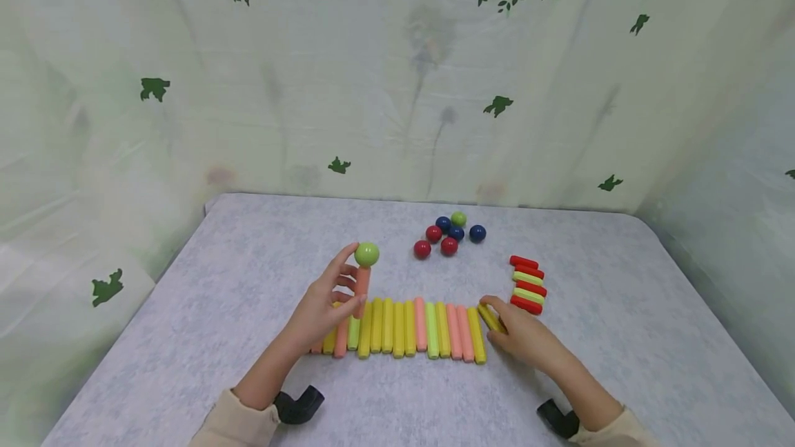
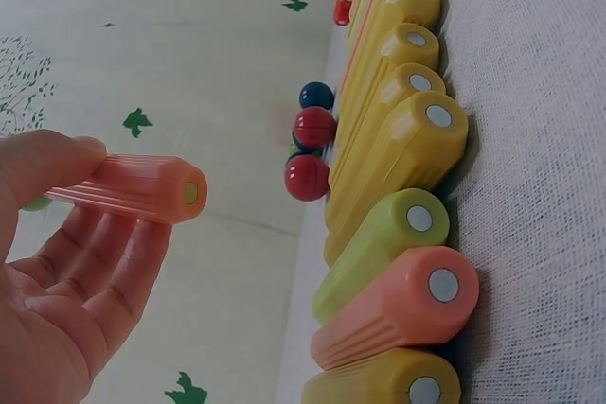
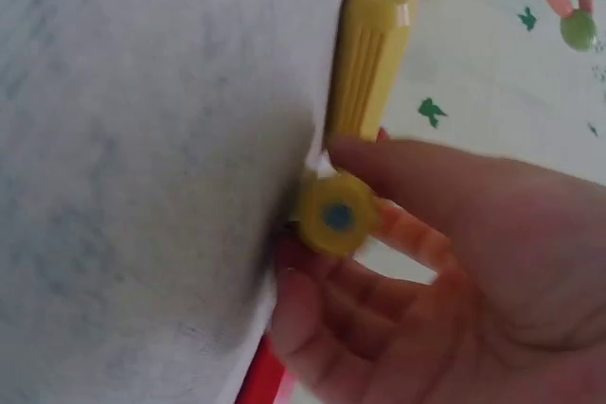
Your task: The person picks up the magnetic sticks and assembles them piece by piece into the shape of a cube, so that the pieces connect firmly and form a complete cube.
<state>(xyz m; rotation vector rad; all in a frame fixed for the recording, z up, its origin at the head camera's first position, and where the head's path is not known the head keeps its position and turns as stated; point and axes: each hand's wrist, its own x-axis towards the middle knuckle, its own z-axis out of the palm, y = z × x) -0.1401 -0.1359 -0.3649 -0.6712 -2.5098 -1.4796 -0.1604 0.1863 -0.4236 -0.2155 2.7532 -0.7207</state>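
Note:
Raised above the table, my left hand [image 1: 313,314] holds a salmon-pink magnetic rod [image 1: 362,284] between thumb and fingers. A light green ball [image 1: 367,254] sits on the rod's upper end, by my index fingertip. The rod's lower end shows a small round disc in the left wrist view. My right hand [image 1: 526,336] pinches a yellow magnetic rod [image 1: 491,319] at the right end of a row. That rod [image 3: 337,216] appears end-on and blurred in the right wrist view. The row of yellow, pink and green rods [image 1: 399,328] lies side by side; my left hand and forearm hide part of its left end.
Several red, blue and green balls [image 1: 449,246] lie together towards the back of the table [image 1: 279,226]. To the right is a short column of red and light green rods [image 1: 528,288]. A printed cloth [image 1: 373,88] stands behind and around the table.

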